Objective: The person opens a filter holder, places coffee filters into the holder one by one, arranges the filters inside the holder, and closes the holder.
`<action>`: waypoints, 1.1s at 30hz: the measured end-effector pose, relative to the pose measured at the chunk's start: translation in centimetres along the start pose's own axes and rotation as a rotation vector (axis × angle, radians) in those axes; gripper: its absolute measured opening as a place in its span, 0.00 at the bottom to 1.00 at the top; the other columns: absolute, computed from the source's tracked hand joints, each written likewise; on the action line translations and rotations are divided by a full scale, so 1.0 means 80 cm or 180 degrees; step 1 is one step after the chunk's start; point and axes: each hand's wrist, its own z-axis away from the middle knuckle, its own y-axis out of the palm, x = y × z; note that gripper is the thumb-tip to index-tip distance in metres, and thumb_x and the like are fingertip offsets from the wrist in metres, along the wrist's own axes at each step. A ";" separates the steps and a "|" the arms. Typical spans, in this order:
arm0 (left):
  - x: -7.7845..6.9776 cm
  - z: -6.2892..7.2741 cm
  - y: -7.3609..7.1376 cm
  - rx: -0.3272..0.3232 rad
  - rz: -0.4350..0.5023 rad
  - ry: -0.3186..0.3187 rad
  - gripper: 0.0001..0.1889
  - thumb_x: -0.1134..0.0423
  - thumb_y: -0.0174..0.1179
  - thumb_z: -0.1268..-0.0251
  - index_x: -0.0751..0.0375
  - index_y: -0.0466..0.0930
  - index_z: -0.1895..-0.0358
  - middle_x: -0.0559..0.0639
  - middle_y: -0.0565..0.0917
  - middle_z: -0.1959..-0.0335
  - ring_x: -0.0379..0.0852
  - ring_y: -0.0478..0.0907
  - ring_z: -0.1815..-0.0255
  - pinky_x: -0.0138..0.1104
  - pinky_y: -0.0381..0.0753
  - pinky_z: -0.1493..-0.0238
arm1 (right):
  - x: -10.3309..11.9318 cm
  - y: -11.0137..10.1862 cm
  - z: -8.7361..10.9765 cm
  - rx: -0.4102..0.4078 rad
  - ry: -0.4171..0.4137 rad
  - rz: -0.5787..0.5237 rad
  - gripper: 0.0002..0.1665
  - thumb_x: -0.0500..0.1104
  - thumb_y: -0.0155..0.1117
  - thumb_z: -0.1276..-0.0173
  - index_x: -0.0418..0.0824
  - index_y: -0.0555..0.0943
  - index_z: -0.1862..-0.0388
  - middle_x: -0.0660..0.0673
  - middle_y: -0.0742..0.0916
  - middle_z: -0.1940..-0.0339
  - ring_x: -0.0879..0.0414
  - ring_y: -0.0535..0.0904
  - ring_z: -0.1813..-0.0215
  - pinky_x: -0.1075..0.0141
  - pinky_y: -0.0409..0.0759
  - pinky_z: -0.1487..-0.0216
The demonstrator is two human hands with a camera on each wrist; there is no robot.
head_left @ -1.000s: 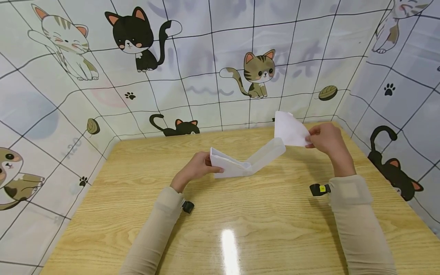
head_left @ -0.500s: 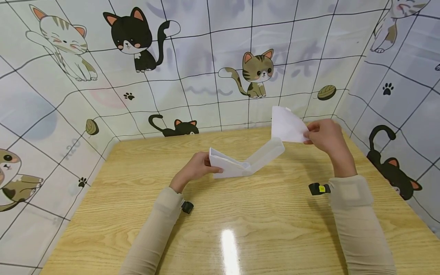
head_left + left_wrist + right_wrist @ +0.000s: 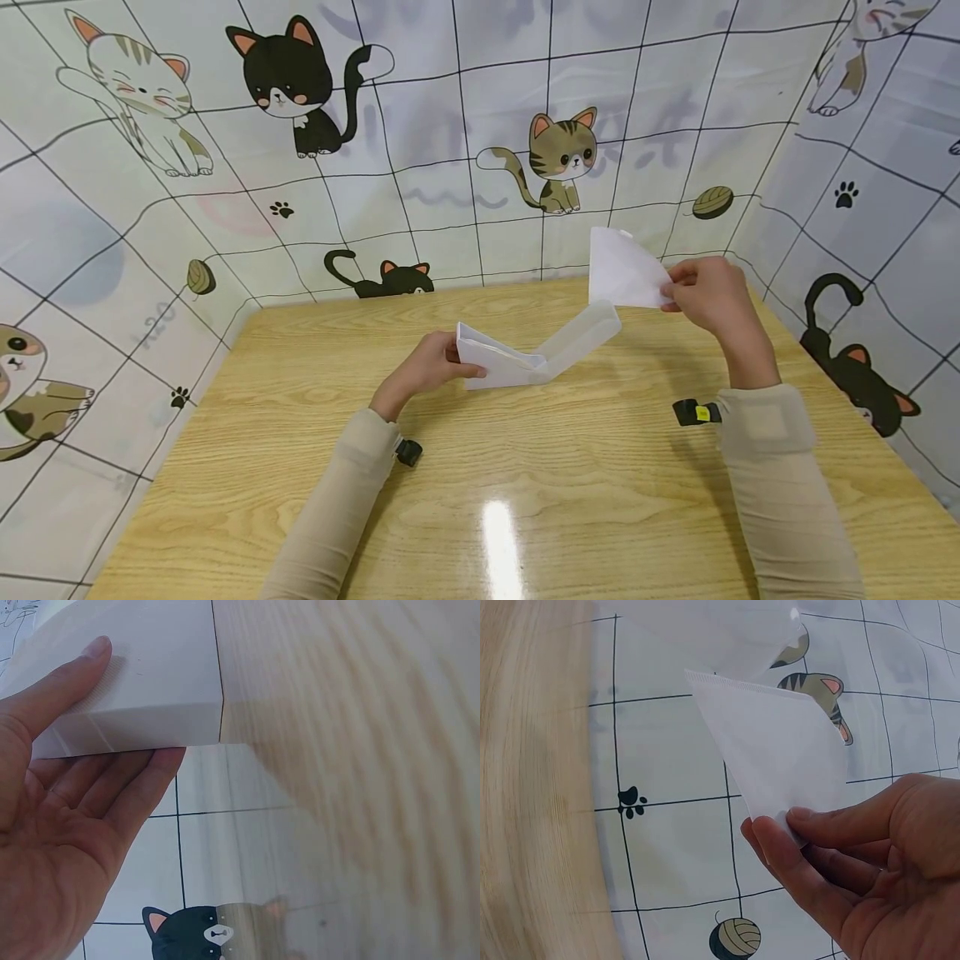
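Note:
My left hand [image 3: 430, 362] grips the left end of a white box [image 3: 501, 367], its thumb on the near face and its fingers on the other side. In the left wrist view the thumb lies flat on the white box [image 3: 154, 667]. A translucent lid [image 3: 581, 340] stands swung out to the right of the box, slanting upward. My right hand [image 3: 707, 293] pinches the lower right corner of a white paper coffee filter [image 3: 624, 271], raised just above the lid's far end. The right wrist view shows the coffee filter [image 3: 780, 750] fan-shaped, with a crimped edge.
Both hands work over a wood-grain table [image 3: 480, 450], with a bright light reflection near its front. Behind and beside the table hangs a white gridded backdrop [image 3: 450, 183] printed with cats. A small black camera [image 3: 696, 412] sits at the right wrist.
My right hand has moved a little up and to the left with the coffee filter. My left hand and the box hold their place.

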 end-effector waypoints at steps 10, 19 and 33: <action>0.001 0.000 0.000 0.0000 0.0010 0.0004 0.20 0.62 0.74 0.37 0.60 0.84 0.43 0.57 0.90 0.48 0.47 0.89 0.53 0.36 0.86 0.54 | 0.008 0.000 0.004 -0.0065 -0.0091 0.0058 0.18 0.34 0.63 0.25 0.22 0.81 0.44 0.21 0.86 0.49 0.60 0.88 0.71 0.74 0.82 0.71; 0.000 0.001 0.000 -0.0004 0.0025 0.0006 0.20 0.62 0.74 0.37 0.60 0.84 0.43 0.57 0.90 0.48 0.48 0.89 0.53 0.38 0.86 0.53 | 0.015 0.001 0.007 -0.0136 -0.0192 0.0072 0.16 0.35 0.63 0.25 0.24 0.81 0.45 0.21 0.86 0.49 0.61 0.88 0.71 0.75 0.80 0.71; 0.002 0.000 0.001 0.0003 0.0054 0.0035 0.18 0.63 0.74 0.36 0.59 0.84 0.44 0.56 0.90 0.48 0.46 0.89 0.53 0.37 0.86 0.54 | 0.031 0.002 0.016 -0.0129 -0.0358 0.0111 0.19 0.36 0.63 0.24 0.25 0.80 0.40 0.23 0.87 0.48 0.40 0.91 0.56 0.78 0.79 0.69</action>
